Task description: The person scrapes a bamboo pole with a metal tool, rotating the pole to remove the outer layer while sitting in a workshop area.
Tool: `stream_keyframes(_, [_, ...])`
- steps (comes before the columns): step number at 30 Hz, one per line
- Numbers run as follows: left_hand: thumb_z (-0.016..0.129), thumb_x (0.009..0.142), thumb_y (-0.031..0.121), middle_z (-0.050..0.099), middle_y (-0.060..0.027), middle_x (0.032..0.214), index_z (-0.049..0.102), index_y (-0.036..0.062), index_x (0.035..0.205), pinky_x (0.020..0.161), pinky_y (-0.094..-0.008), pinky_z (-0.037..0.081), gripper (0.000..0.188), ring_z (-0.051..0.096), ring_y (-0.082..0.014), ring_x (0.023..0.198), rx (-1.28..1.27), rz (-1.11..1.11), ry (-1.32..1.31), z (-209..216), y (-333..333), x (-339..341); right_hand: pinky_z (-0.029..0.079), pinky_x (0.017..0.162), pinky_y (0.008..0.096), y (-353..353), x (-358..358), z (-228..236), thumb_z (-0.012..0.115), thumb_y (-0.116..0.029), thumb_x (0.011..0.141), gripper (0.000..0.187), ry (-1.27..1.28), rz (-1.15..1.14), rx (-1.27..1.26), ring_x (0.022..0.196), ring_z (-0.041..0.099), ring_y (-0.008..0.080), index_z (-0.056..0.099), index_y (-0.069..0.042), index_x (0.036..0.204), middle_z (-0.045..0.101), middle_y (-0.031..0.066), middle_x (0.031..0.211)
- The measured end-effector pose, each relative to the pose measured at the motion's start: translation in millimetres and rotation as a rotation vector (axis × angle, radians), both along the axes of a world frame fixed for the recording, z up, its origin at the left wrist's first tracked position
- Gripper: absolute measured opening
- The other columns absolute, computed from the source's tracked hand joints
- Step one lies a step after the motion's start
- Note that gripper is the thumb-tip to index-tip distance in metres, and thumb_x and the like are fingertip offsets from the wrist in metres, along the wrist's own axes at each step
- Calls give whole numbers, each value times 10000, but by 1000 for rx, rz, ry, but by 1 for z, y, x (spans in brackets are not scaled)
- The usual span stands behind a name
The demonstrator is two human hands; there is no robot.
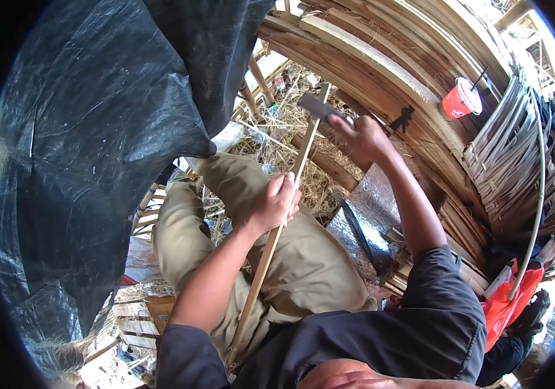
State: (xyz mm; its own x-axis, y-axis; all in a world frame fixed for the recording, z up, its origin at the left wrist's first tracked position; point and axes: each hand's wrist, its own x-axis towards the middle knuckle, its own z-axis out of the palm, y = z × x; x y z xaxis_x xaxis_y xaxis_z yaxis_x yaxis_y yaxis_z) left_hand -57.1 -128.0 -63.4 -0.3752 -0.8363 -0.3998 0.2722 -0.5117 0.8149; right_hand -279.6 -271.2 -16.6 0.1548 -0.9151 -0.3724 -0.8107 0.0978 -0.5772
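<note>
My left hand [277,204] is closed around the middle of a long, narrow wooden strip [263,269]. The strip slants from my lap up and away between my knees, with its far end raised toward the boards. In my right hand [363,137] is a short, broad-bladed knife [315,106], fingers wrapped round its handle. Its dark blade lies across the strip close to the far end; whether the edge cuts into the wood I cannot tell.
Black plastic sheeting [96,129] hangs at the left. Stacked wooden boards [381,65] run along the far right, with a red cup [461,98] on them. Shavings [271,136] cover the ground. A silvery sheet [381,198] lies by my right knee, near a red bag [514,301].
</note>
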Motion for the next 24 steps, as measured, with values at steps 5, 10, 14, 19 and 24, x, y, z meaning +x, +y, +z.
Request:
stream_keyframes(5, [344, 1075, 414, 373, 37, 558, 445, 108, 951, 352, -229, 323, 345, 359, -58, 413, -17, -41, -95, -6, 0, 0, 533, 624, 432, 9, 3, -1, 556, -586, 949, 668, 49, -84, 22, 645, 680, 268, 714, 33, 755, 671, 210, 690])
stream_keyframes(10, [349, 1078, 313, 436, 6, 583, 429, 76, 832, 357, -266, 412, 351, 442, -88, 432, -97, -51, -346, -2, -13, -20, 503, 574, 466, -10, -27, -15, 529, -672, 919, 765, 16, -120, 93, 574, 646, 270, 698, 44, 709, 643, 192, 628])
stream_keyframes(14, [354, 1078, 321, 432, 9, 586, 436, 77, 838, 341, -260, 386, 351, 428, -77, 430, -148, -40, -418, -10, -14, -21, 498, 570, 449, 6, -10, -47, 527, -659, 929, 754, 38, 90, 38, 561, 644, 241, 697, 40, 701, 627, 144, 577])
stream_keyframes(19, [345, 1077, 369, 399, 31, 571, 434, 94, 862, 343, -238, 358, 360, 395, -59, 427, 4, 14, -324, -3, -15, -20, 502, 575, 434, -6, -20, -58, 527, -658, 929, 754, -142, -115, -40, 559, 640, 254, 678, 31, 660, 629, 160, 576])
stream_keyframes(24, [355, 1073, 400, 354, 49, 557, 442, 101, 921, 347, -220, 324, 346, 354, -48, 426, -62, 20, -400, -12, -8, -17, 474, 516, 394, -10, -22, -67, 538, -660, 924, 708, -74, -63, 38, 531, 608, 186, 674, -12, 672, 625, 114, 588])
